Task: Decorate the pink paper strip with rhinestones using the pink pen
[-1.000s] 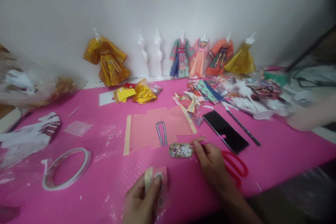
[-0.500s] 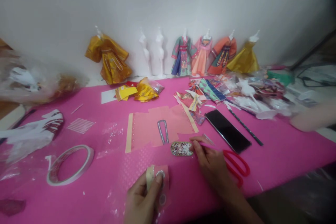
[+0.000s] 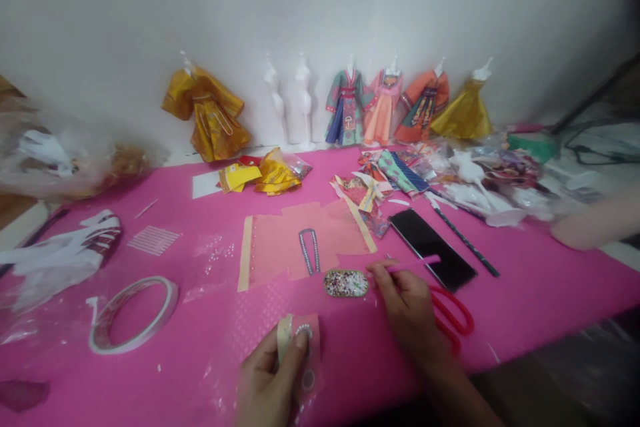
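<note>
Near the front edge, my left hand [image 3: 273, 370] pinches a small pink fabric piece [image 3: 313, 340] with a cream strip and white beads, thumb on top. My right hand [image 3: 407, 303] holds a thin pink stick [image 3: 417, 263] between thumb and fingers; its tip is too small to make out. Just left of those fingertips lies an oval tray [image 3: 346, 275] of mixed beads and sequins. Behind it a peach fabric garment piece [image 3: 270, 247] is spread flat, with a grey beaded loop trim [image 3: 302, 240] on it. Red-handled scissors [image 3: 463, 310] lie partly under my right hand.
A phone [image 3: 425, 240] lies right of the fabric. A tape roll [image 3: 167, 307] and a strip sheet [image 3: 153, 240] lie left. Dressed mini mannequins [image 3: 350, 107] stand along the wall, with fabric scraps [image 3: 400, 173] before them. Another person's arm [image 3: 585, 227] reaches in at right.
My right hand has drawn slightly right, away from the bead tray, and the pink stick has tilted so more of it shows. My left hand keeps its grip on the fabric piece.
</note>
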Available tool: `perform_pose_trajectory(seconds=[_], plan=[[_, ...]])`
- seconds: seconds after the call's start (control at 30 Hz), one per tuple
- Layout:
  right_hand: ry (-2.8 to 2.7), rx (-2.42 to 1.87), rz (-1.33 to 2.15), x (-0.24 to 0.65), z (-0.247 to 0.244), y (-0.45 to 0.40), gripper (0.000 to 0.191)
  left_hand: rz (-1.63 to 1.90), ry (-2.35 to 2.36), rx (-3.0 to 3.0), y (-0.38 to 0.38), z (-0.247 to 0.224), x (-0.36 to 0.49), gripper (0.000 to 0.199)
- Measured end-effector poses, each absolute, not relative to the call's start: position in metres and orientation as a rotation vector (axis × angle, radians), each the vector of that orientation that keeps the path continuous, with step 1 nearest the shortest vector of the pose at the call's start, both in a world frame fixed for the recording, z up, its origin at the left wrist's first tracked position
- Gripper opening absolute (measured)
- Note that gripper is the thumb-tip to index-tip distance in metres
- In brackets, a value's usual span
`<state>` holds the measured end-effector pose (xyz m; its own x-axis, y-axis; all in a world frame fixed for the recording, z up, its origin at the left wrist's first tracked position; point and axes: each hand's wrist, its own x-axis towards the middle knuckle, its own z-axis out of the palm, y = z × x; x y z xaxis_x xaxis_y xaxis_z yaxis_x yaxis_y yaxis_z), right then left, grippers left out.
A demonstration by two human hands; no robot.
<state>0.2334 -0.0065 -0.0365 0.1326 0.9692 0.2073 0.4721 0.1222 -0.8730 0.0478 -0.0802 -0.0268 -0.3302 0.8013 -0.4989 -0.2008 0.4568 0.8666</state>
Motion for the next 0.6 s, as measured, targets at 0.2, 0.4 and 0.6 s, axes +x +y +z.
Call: perform_pose_trajectory(seconds=[0.2,0.4,0.6], plan=[[-1.565,-1.506,0.696,0.2307,-0.0392,-0.0043,0.036,1.135,1.598,0.571,-0.0804,-0.0290,0.0479,0.045],[-1.618,-1.499,0.687,0.2308,-0.0401,-0.0034,0.031,1.132,1.607,0.538,-0.0803,-0.0265,0.0485,0.044],[-1.652,-1.530,0.666,0.2311,-0.0423,-0.0030,0.033,1.127,1.563,0.488,-0.0802,-0.0223,0.0499,0.046]])
